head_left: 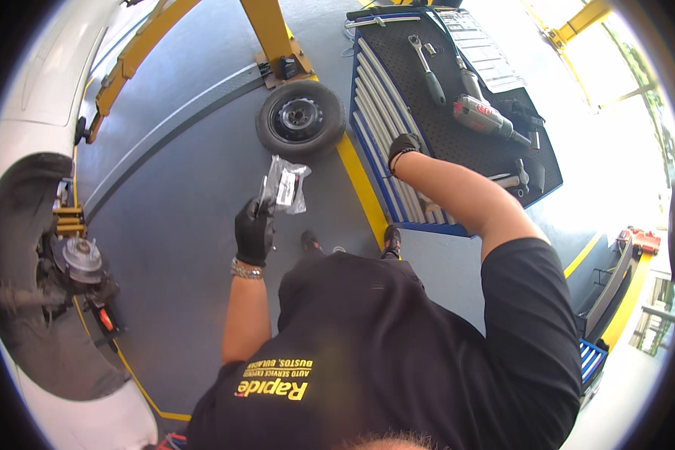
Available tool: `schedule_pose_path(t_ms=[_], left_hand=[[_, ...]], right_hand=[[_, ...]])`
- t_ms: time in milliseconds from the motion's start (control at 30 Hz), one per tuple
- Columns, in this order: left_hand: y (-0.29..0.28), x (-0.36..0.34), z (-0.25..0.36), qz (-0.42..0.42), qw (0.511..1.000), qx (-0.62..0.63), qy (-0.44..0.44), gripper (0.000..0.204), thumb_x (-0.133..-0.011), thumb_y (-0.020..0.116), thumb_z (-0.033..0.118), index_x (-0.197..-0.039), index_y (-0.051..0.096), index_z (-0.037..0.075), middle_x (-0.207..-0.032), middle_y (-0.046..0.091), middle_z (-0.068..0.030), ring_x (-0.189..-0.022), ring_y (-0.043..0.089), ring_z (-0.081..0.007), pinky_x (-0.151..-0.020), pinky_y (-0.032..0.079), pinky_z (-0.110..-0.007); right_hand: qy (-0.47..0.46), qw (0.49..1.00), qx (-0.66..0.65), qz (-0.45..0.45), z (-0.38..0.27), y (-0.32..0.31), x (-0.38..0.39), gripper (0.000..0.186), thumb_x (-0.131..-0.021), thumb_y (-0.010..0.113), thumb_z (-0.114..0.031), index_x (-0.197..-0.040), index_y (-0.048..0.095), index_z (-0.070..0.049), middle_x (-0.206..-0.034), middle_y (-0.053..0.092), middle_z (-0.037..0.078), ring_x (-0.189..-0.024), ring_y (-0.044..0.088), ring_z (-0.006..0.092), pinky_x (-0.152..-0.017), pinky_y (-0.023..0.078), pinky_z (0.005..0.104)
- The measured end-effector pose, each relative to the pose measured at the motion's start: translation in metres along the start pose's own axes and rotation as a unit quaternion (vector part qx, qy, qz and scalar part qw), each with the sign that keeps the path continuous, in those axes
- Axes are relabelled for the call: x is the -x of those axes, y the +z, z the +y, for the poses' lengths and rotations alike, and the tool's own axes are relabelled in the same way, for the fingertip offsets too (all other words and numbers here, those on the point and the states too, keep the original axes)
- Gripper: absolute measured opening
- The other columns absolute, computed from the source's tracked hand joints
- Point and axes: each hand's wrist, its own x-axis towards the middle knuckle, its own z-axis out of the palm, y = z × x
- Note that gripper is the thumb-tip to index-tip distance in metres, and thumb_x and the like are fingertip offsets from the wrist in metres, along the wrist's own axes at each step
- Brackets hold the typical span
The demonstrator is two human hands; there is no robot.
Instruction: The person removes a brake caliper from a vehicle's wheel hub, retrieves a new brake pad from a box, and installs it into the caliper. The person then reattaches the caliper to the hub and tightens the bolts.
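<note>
My left hand [255,231], in a black glove, is closed around a clear plastic packet [286,185] with a white label. A thin, pale, rod-like thing stands beside the packet in the same grip; its kind cannot be made out. Over to the right, my right hand [404,147], also gloved, is curled at the front of a blue tool cabinet [427,227]. Its fingers lie on one of the long silver drawer handles [379,101], with the fingertips partly hidden.
On the cabinet's black top lie a ratchet [427,71], an impact wrench [487,118] and a hammer [523,177]. A wheel [300,118] lies on the floor beside a yellow lift post [270,34]. At left, a white car's wheel well exposes a wheel hub [81,259].
</note>
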Motion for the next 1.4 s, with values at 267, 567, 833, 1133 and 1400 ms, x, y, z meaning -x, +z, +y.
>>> schedule_pose_path(t_ms=[267, 567, 833, 1133, 1400], left_hand=[[-0.094, -0.015, -0.038, -0.019, 0.998, -0.023, -0.052, 0.025, -0.100, 0.068, 0.024, -0.103, 0.069, -0.001, -0.071, 0.058, 0.0008, -0.064, 0.050, -0.0090, -0.059, 0.043, -0.028], [0.038, -0.182, 0.051, 0.058, 0.829, -0.344, 0.437, 0.032, -0.082, 0.073, 0.020, -0.112, 0.071, 0.010, -0.091, 0.067, -0.0171, -0.077, 0.066, -0.0380, -0.069, 0.054, -0.049], [0.175, -0.260, 0.055, -0.221, 0.690, -0.538, 0.431, 0.016, -0.090, 0.059, 0.018, -0.091, 0.072, 0.008, -0.089, 0.073, -0.0159, -0.081, 0.075, -0.0344, -0.073, 0.059, -0.046], [0.136, -0.242, 0.091, -0.223, 0.739, -0.536, 0.341, 0.079, -0.078, 0.079, 0.059, -0.135, 0.061, 0.008, -0.110, 0.068, -0.0217, -0.097, 0.071, -0.0383, -0.084, 0.057, -0.046], [0.008, -0.176, 0.038, -0.153, 0.974, -0.014, 0.168, 0.045, -0.102, 0.055, 0.023, -0.144, 0.054, 0.007, -0.085, 0.062, -0.0083, -0.063, 0.058, -0.0196, -0.059, 0.050, -0.032]], right_hand=[[-0.027, 0.985, 0.085, -0.148, -0.003, 0.019, -0.032, 0.039, -0.081, 0.080, -0.031, -0.120, 0.078, -0.026, -0.111, 0.076, 0.002, -0.102, 0.073, 0.0236, -0.071, 0.053, 0.0424], [-0.066, 0.993, -0.094, -0.004, -0.072, -0.057, 0.003, 0.021, -0.088, 0.070, -0.021, -0.105, 0.082, -0.018, -0.108, 0.078, 0.006, -0.099, 0.075, 0.0250, -0.075, 0.058, 0.0397], [-0.093, 0.953, -0.286, 0.028, -0.101, -0.117, 0.030, 0.020, -0.090, 0.066, -0.021, -0.102, 0.081, -0.017, -0.102, 0.078, 0.004, -0.099, 0.075, 0.0252, -0.077, 0.059, 0.0423], [-0.083, 0.933, -0.345, 0.061, -0.088, -0.104, 0.027, 0.023, -0.083, 0.075, -0.026, -0.103, 0.080, -0.015, -0.107, 0.077, 0.007, -0.101, 0.074, 0.0284, -0.081, 0.059, 0.0436], [-0.035, 0.921, -0.387, 0.001, -0.017, -0.067, 0.003, 0.042, -0.090, 0.063, -0.043, -0.108, 0.078, -0.008, -0.112, 0.074, 0.017, -0.105, 0.072, 0.0352, -0.090, 0.056, 0.0462]])
